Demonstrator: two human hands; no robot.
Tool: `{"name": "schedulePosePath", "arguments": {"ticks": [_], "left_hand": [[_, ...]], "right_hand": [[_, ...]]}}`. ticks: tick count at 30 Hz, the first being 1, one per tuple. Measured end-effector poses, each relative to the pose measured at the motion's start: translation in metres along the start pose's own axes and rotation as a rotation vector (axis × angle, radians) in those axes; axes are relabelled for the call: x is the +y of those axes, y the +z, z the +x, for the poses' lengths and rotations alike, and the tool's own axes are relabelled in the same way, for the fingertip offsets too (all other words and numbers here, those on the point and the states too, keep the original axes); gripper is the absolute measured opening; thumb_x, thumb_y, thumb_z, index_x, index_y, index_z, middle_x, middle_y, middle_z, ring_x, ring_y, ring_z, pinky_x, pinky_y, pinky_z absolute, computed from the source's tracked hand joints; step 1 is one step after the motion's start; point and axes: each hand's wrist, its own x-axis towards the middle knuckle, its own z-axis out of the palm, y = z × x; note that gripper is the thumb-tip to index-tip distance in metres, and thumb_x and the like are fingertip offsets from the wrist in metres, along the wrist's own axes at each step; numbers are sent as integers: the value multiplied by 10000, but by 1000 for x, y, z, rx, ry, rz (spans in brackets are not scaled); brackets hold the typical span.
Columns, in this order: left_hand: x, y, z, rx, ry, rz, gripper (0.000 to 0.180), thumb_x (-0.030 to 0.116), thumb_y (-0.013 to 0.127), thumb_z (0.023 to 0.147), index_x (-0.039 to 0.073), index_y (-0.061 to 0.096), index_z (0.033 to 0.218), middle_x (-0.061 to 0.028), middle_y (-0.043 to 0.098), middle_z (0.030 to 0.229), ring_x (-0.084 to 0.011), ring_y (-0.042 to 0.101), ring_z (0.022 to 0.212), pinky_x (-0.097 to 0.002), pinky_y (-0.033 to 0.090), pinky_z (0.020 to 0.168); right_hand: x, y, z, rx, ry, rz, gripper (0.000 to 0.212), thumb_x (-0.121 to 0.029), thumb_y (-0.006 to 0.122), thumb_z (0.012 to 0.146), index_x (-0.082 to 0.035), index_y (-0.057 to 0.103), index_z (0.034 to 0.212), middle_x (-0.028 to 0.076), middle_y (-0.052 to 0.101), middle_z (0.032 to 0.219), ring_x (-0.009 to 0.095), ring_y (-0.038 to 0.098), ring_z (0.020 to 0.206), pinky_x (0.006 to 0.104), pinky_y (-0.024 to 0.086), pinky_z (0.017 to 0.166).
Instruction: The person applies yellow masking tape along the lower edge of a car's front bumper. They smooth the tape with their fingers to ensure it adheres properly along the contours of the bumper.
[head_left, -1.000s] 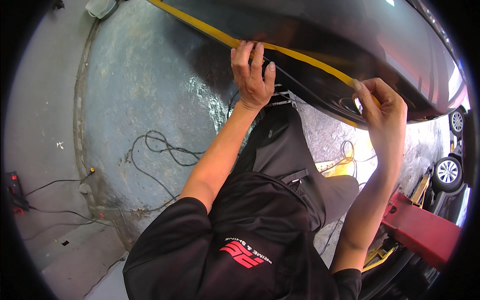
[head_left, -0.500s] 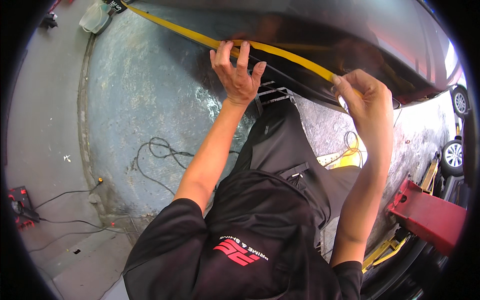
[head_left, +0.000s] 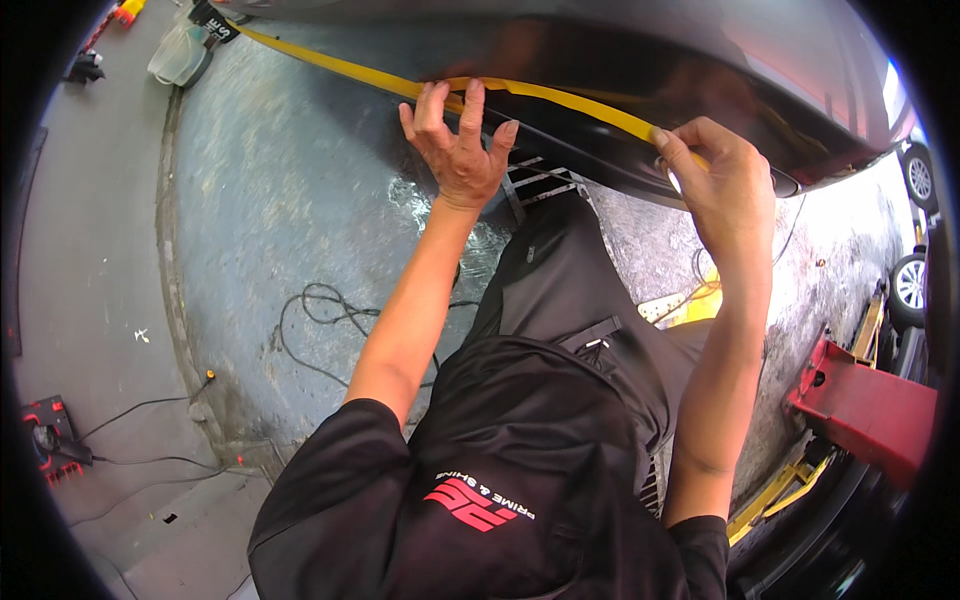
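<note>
A strip of yellow masking tape (head_left: 575, 103) runs along the lower edge of a dark, glossy car body (head_left: 600, 45). My left hand (head_left: 458, 150) has its fingers spread, with the fingertips pressing on the tape against the car. To the right, my right hand (head_left: 722, 180) pinches the tape's other end between thumb and fingers. It appears to hold the tape roll (head_left: 673, 180), of which only a pale sliver of the inner ring shows below the thumb. Between my hands the tape is stretched in a shallow curve; its far left part follows the edge away from me.
A black cable (head_left: 325, 300) lies looped on the blue-grey floor at left. Clear buckets (head_left: 180, 58) stand at the far left. A red-and-black device (head_left: 55, 435) with leads sits at lower left. At right are a red metal lift arm (head_left: 860, 410) and wheels (head_left: 908, 285).
Both hands appear slightly farther left in the picture, and the view itself has shifted a little. My left fingertips stay on the tape and my right hand keeps its grip.
</note>
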Motion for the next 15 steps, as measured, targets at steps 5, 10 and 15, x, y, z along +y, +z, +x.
{"name": "schedulePosePath", "arguments": {"ticks": [5, 10, 15], "left_hand": [[21, -14, 24, 1, 172, -120, 486, 322, 737, 1040, 52, 693, 1442, -134, 593, 1428, -350, 541, 1403, -568, 347, 1251], [29, -7, 31, -13, 287, -142, 453, 274, 753, 1024, 75, 728, 1431, -120, 587, 1434, -337, 558, 1348, -544, 399, 1205], [26, -7, 28, -24, 323, -129, 416, 254, 779, 1006, 126, 758, 1401, -114, 566, 1436, -348, 521, 1347, -540, 418, 1171]], "right_hand": [[1, 6, -2, 23, 35, -2, 320, -395, 781, 997, -79, 833, 1000, 131, 793, 848, 332, 770, 797, 431, 580, 756], [7, 13, 0, 60, 24, -5, 322, -413, 771, 1002, -97, 834, 1017, 114, 794, 843, 322, 773, 806, 428, 579, 763], [12, 22, -3, 132, 24, -48, 369, -478, 779, 999, -115, 839, 1018, 98, 785, 820, 317, 759, 758, 414, 562, 708]]}}
